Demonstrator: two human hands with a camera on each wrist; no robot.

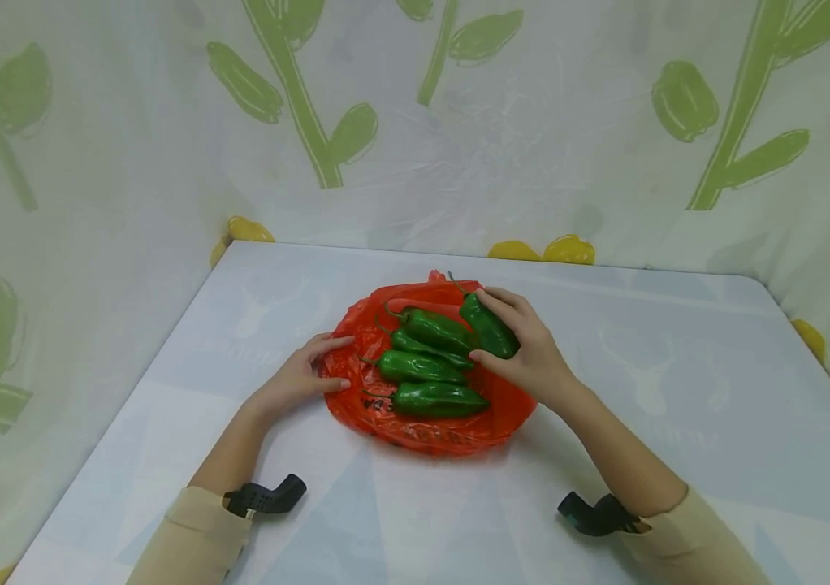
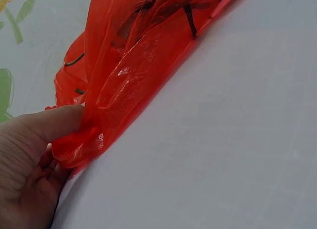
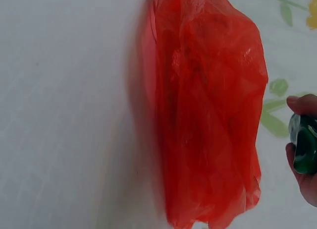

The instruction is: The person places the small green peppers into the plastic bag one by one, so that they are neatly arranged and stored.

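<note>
An opened red plastic bag [image 1: 415,440] lies spread round on the table, with several glossy green peppers inside, stems toward the left. The nearest pepper [image 1: 440,400] lies along the front, and another pepper [image 1: 438,331] is farther back. My left hand [image 1: 301,378] pinches the bag's left edge; in the left wrist view, the thumb presses the crumpled film [image 2: 94,130] against the fingers. At the bag's right side, my right hand [image 1: 535,353] grips a green pepper [image 1: 490,327], stem pointing away from me. The right wrist view shows only this pepper's tip end [image 3: 306,144] between thumb and fingers.
The white table [image 1: 663,422] has faint pale-blue printed shapes. A whitish sheet with green plant prints [image 1: 503,162] rises behind and beside it. Inside the bag, a pinkish-red strip [image 1: 425,306] shows behind the peppers. Black wrist cameras [image 1: 272,494] sit at both cuffs.
</note>
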